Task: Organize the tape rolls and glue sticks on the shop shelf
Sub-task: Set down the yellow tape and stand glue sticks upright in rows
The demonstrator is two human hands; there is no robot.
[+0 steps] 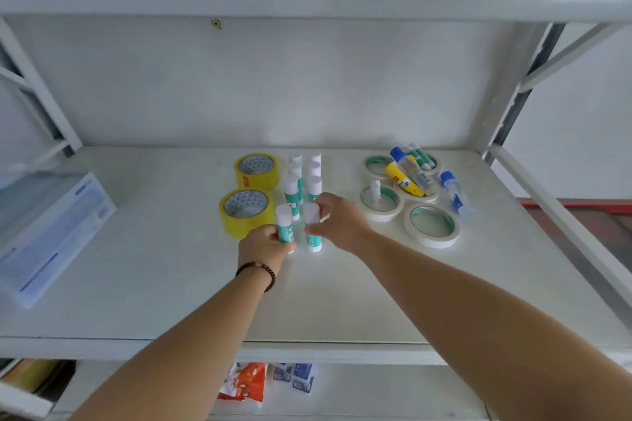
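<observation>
The shelf carries two yellow tape rolls beside upright glue sticks in two rows. Left hand pinches one front stick; right hand pinches another. Sticks appear light, rigid, tippable: hold mid-barrel.

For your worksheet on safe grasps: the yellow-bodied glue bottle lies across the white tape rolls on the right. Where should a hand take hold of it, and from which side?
Grip the yellow glue bottle around its mid-body, coming from above with fingers on its two long sides. It lies tilted across the white tape rolls, blue cap pointing to the back, beside a clear bottle; a straight lift should disturb least.
</observation>
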